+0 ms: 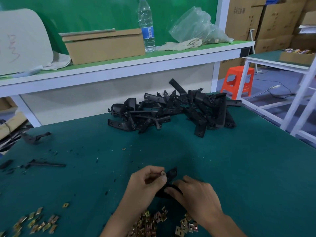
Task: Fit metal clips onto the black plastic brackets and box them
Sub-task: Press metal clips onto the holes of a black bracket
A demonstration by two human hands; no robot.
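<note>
The left hand (147, 182) pinches a clip (163, 173) at the bracket (171, 174) that the right hand (193, 194) grips, near centre. The far pile (171, 113) looks unclipped, so most fitting and all boxing seem left.

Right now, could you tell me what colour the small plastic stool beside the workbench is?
The plastic stool is orange-red; head view.

I work at what looks like a small factory assembly bench: green mat (239, 168), a heap of black brackets (174, 113), loose metal clips (150, 223), stacked cartons (273, 23) behind.
</note>
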